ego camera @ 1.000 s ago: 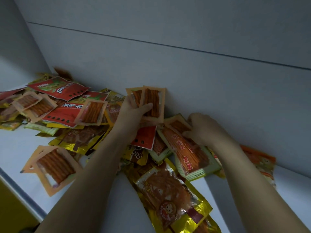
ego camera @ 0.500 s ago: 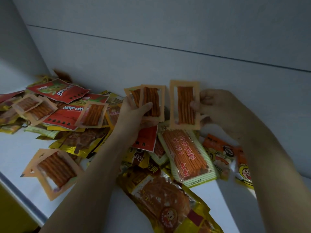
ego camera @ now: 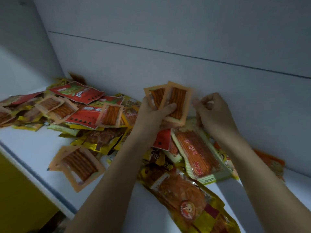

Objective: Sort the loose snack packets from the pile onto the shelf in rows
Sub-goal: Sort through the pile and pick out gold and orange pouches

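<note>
While the pile of snack packets (ego camera: 94, 118) sprawls across the white shelf (ego camera: 30, 148) from the left wall toward the middle, one orange-bordered packet (ego camera: 76, 167) lies apart from it near the shelf's front edge, well left of both arms. Red packets (ego camera: 76, 92) and more orange-bordered ones sit on top of the heap against the back panel (ego camera: 168, 68). Right of these, the left hand (ego camera: 151, 113) is raised above the pile and grips a fanned stack of orange-bordered packets (ego camera: 176, 101), thumb laid across the front one, the stack standing upright before the back panel. Just beside the stack's right edge, the right hand (ego camera: 212, 110) has its fingers curled with the fingertips pinched together; whether they touch the stack cannot be told. Below the two hands lie a long green-edged packet (ego camera: 200, 155) and a large yellow foil packet (ego camera: 188, 199), partly under the forearms.
</note>
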A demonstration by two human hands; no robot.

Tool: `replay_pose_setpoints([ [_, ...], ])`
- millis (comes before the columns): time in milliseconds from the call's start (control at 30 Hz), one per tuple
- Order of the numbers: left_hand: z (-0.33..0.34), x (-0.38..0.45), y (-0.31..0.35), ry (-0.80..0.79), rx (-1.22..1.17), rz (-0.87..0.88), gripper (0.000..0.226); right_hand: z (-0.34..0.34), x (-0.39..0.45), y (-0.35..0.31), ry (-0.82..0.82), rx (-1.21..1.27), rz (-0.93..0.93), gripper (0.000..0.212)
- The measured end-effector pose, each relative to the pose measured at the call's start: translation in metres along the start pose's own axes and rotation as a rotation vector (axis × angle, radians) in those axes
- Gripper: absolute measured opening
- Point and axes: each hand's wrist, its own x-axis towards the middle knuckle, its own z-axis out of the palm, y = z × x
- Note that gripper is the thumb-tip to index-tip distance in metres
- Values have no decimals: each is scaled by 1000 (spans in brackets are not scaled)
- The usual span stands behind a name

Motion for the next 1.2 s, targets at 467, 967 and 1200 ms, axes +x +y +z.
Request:
replay_pose_setpoints([
  [467,-196,-32,62,480,104,45,56,167,-9,-76,-462,-354,33,36],
  [967,-222,-14,57,328,-10,-26,55,217,-11,-87,-386,-601,255,24],
  [1200,-210,-4,48,326,-49,34,67,215,-10,-76,-339,-385,354,33],
])
